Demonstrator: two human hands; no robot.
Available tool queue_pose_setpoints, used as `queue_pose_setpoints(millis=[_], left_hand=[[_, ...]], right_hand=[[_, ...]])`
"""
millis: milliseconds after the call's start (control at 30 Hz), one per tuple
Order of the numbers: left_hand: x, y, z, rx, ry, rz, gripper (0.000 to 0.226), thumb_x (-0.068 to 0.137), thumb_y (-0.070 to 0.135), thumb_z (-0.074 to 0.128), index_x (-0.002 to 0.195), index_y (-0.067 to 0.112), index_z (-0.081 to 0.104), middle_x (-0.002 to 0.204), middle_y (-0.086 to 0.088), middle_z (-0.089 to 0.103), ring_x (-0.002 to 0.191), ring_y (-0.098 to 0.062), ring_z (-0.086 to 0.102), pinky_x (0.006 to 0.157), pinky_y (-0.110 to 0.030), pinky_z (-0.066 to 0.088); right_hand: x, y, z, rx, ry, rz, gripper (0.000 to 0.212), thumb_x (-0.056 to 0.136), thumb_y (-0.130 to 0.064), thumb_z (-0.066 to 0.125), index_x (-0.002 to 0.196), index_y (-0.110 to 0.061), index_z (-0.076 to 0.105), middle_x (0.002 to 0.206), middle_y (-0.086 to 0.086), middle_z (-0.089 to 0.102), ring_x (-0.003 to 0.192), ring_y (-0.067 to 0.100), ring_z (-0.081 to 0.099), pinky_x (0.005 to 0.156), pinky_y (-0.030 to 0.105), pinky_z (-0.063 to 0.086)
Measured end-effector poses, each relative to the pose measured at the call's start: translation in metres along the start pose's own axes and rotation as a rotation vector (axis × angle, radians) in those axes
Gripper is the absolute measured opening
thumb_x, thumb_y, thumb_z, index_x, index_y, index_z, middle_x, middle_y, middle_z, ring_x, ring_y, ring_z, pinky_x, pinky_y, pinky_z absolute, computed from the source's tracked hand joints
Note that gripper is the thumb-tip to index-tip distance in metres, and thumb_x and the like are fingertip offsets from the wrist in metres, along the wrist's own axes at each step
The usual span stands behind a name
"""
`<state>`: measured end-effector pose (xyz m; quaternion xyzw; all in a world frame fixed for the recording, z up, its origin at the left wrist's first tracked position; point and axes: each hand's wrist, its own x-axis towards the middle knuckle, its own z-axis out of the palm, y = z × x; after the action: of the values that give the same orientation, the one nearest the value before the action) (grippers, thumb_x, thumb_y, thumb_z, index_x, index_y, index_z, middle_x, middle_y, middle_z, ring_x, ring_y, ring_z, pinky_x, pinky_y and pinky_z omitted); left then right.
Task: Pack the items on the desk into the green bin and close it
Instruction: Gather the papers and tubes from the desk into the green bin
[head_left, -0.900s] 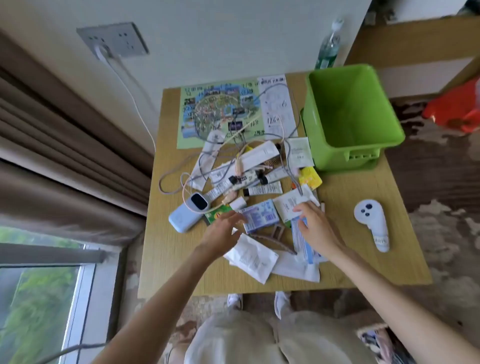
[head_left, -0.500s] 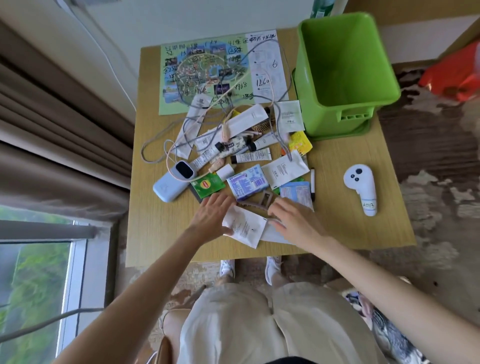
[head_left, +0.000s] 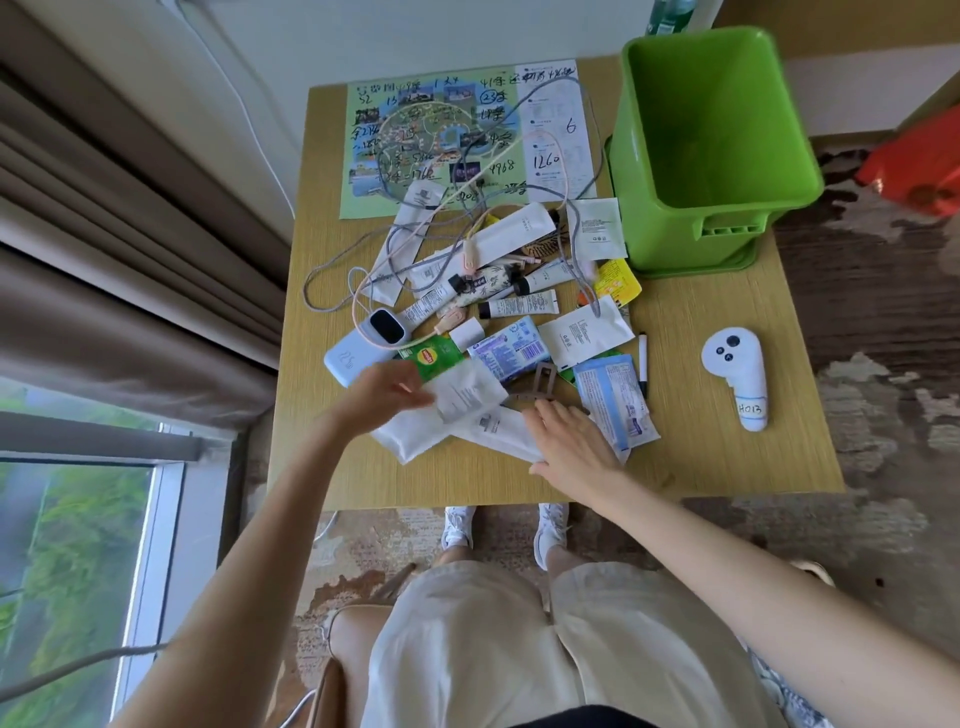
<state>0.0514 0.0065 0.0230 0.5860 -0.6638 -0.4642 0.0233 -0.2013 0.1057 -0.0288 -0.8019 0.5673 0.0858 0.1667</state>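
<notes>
One green bin (head_left: 675, 228) is seen standing upright and open-topped at the far right corner of the desk (head_left: 701, 467). The loose items are spread from the desk's middle toward its near edge. Two hands are placed there on a small heap of white packets (head_left: 415, 439), of which three can be counted. The right hand (head_left: 571, 441) is laid flat on them with straight fingers, gripping nothing. The left hand (head_left: 387, 397) is met at the edge of the uppermost packet, but it is blurred, so whether anything is pinched cannot be told. Just beyond the hands, one brown hair clip (head_left: 540, 384), one green tea sachet (head_left: 431, 358) and one blue-and-white pack (head_left: 511, 351) are found. One pale blue power bank (head_left: 363, 348) is set toward the left edge. Two cables, one grey (head_left: 322, 306) and one pink (head_left: 363, 283), are tangled over several tubes in the middle. One yellow sachet (head_left: 615, 280) is tucked near the bin's base. One black marker (head_left: 642, 364) and one white controller (head_left: 737, 369) are placed toward the right edge, well apart from the heap. One printed map (head_left: 431, 145) is spread flat along the far edge.
</notes>
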Motion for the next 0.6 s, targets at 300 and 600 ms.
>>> queue_pose_setpoints(millis=[300,600], left_hand=[[-0.001,-0.015,-0.007,-0.317,0.288,-0.139,0.017,0.095,0.018,0.058,0.086,0.008,0.048,0.083,-0.004,0.058,0.07,-0.016,0.053,0.06,-0.025,0.041],[0.013,-0.016,-0.011,-0.379,0.502,-0.182,0.019,0.101,0.026,0.043,0.106,0.008,0.045,0.11,-0.018,0.061,0.091,-0.032,0.059,0.077,-0.047,0.051]], right_hand=[[0.003,-0.022,-0.008,-0.173,-0.035,-0.01,0.039,0.072,-0.005,0.063,0.109,-0.005,0.052,0.099,0.014,0.059,0.086,0.026,0.058,0.056,0.03,0.047],[0.005,-0.024,-0.029,0.016,0.158,0.032,0.022,0.085,0.002,0.056,0.104,-0.008,0.055,0.09,0.006,0.063,0.073,0.022,0.064,0.052,0.032,0.048]])
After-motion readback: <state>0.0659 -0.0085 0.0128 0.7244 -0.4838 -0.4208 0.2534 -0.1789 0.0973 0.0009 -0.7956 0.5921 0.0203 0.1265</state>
